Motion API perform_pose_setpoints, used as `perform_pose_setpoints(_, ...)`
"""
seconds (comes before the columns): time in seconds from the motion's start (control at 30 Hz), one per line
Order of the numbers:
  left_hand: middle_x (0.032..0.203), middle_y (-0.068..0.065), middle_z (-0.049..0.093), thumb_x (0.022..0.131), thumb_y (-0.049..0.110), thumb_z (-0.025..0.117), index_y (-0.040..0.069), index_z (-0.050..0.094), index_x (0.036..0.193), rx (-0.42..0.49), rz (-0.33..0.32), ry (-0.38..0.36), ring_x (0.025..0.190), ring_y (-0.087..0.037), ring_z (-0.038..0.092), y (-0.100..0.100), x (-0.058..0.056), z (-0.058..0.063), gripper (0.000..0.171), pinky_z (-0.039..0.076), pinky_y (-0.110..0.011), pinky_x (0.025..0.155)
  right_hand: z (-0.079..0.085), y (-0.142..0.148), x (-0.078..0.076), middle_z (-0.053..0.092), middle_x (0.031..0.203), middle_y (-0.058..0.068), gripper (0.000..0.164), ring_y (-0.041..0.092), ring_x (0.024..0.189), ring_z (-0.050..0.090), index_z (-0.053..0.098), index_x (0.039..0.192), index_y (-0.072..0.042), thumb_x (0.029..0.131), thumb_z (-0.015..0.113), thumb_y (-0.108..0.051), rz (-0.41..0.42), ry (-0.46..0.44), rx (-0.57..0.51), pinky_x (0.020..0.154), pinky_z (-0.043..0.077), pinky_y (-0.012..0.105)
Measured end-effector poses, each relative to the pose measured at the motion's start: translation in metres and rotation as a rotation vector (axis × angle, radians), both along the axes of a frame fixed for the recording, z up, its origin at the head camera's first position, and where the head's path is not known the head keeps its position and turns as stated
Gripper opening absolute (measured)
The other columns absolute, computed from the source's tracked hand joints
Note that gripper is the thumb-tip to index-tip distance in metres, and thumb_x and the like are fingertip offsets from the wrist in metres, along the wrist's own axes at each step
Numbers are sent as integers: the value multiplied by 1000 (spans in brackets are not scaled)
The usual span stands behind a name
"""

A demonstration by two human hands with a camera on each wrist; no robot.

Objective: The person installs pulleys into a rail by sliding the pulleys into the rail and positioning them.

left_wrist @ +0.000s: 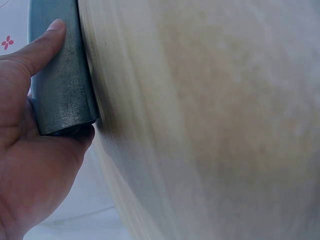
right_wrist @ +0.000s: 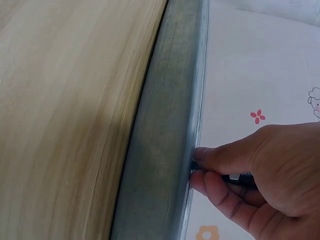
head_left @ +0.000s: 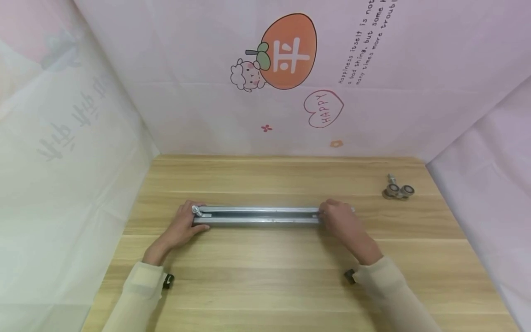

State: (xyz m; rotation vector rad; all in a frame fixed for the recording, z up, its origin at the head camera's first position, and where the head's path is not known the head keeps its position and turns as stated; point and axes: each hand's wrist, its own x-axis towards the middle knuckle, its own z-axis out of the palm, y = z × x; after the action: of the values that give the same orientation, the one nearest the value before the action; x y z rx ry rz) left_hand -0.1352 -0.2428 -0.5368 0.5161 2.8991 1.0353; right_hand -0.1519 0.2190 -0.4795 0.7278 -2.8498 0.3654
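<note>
A grey metal channel rail (head_left: 257,221) lies crosswise on the wooden table, its long slot facing up. My left hand (head_left: 182,226) grips its left end, thumb along the near side wall and fingers at the far side. In the left wrist view the thumb (left_wrist: 52,37) presses flat on the metal wall. A bolt (head_left: 197,210) sticks up out of the slot beside that hand. Toward the right end, my right hand (head_left: 342,221) pinches a threaded bolt (right_wrist: 245,179) right at the slot, between thumb and curled fingers. Those fingers hide most of it.
A roller trolley (head_left: 398,190) with small wheels and an upright bolt sits at the table's back right. Printed pale cloth (head_left: 199,115) hangs behind the wooden table (head_left: 257,286), with more cloth on both sides.
</note>
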Motion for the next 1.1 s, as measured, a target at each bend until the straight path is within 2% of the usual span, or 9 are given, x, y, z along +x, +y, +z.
perform_pose_setpoints(0.3,122,-16,49,82,25,75,2,48,137,3,3,-5,111,-29,40,-1,0,-1,65,35,-47,95,-3,-6,-2,60,66,5,6,17,55,55,70,74,-5,76,75,-1,14,14,-7,51,51,30)
perform_pose_setpoints(0.53,122,-15,49,81,26,75,2,48,137,-2,1,6,110,-29,41,-3,-1,-4,67,35,-46,94,-3,-14,-2,62,68,7,7,17,57,58,70,74,-3,73,75,2,37,19,-25,53,53,28)
perform_pose_setpoints(1.1,123,-15,49,81,28,76,4,47,136,2,-4,20,111,-29,40,-4,-2,-7,67,35,-46,95,-2,-39,-3,58,64,3,9,11,52,49,68,71,-3,77,71,3,66,9,-15,49,47,22)
